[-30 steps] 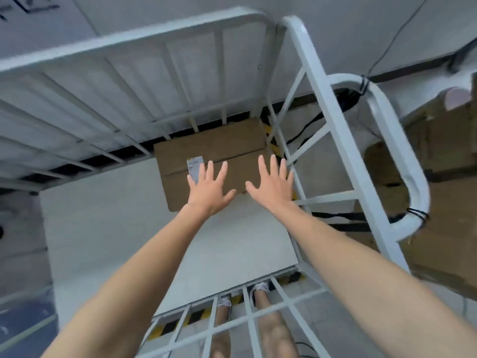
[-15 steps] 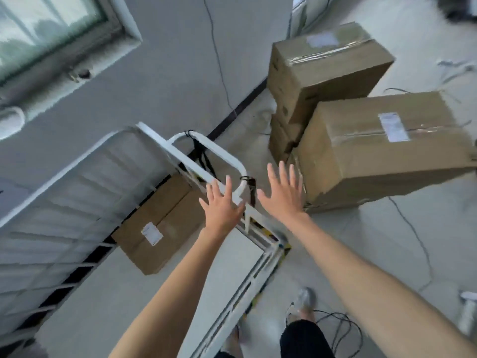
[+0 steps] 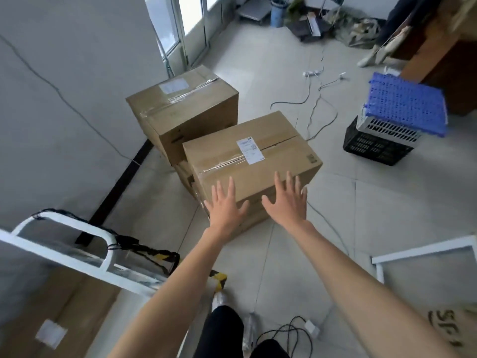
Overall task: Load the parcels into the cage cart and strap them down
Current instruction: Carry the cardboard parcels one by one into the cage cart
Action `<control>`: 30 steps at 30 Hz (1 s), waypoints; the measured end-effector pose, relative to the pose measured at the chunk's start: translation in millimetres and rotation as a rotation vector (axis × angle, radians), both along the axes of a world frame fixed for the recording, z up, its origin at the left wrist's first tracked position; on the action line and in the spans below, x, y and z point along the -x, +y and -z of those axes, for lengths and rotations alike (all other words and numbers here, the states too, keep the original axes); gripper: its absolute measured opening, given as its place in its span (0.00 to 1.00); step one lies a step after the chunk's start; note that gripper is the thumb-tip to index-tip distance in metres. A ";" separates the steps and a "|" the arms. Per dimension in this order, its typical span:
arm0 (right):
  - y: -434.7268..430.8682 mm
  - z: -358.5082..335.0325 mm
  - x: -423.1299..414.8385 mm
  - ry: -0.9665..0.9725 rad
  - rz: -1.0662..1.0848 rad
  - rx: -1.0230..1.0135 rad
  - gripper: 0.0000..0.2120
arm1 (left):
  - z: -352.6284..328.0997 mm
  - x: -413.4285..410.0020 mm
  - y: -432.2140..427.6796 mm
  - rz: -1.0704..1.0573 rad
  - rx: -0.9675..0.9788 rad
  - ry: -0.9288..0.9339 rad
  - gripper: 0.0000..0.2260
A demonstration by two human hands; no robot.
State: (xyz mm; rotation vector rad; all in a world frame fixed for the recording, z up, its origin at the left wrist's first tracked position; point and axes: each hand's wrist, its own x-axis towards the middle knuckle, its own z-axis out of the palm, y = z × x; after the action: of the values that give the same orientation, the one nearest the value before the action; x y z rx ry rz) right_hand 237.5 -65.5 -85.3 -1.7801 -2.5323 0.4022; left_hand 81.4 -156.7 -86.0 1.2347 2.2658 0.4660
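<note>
So, big carton next, and that floor's a trip hazard

Both hands are spread wide and holding nothing. The left hand (image 3: pixel 227 206) and right hand (image 3: pixel 286 202) hover at the near top edge of the front carton (image 3: pixel 247 161), and I can't tell if they touch it. That carton stands on the floor (image 3: pixel 387 215), hard against the rear carton (image 3: pixel 180 109) by the wall and well apart from the cage cart (image 3: pixel 64 223) at lower left.

What worries me: a grey cable (image 3: pixel 333 231) runs past the carton's near right corner, and a charger lead (image 3: pixel 286 332) lies coiled by the feet. A bulky box would block the view down, so snagging a foot looks likely. The clear tape on top could be slick, so a grip under the bottom edges seems safer. The black strap (image 3: pixel 144 248) dangling off the cart's handle might catch on the way in.

Containers: the cart holds one labelled parcel (image 3: pixel 31 306), though it's blurry. The black crate (image 3: pixel 374 148) has a white crate (image 3: pixel 387 130) on it and a blue perforated panel (image 3: pixel 407 104) on top. Their contents are hidden.
</note>
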 end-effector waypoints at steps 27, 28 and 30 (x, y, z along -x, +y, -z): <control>344.9 117.2 27.5 -0.129 -0.003 0.348 0.46 | 122.9 133.3 153.8 -0.641 0.322 -0.168 0.46; 361.1 119.6 29.3 -0.104 0.013 0.359 0.48 | 123.2 139.0 154.7 -0.704 0.311 -0.239 0.49; 390.5 124.9 31.7 -0.030 0.092 0.450 0.54 | 124.2 143.6 158.8 -0.795 0.260 -0.378 0.53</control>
State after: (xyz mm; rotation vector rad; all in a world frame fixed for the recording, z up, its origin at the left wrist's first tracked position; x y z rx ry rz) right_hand 205.8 324.9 -210.2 -2.0374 -2.5106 1.0162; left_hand -62.2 2.1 -210.1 0.0614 2.2993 0.5909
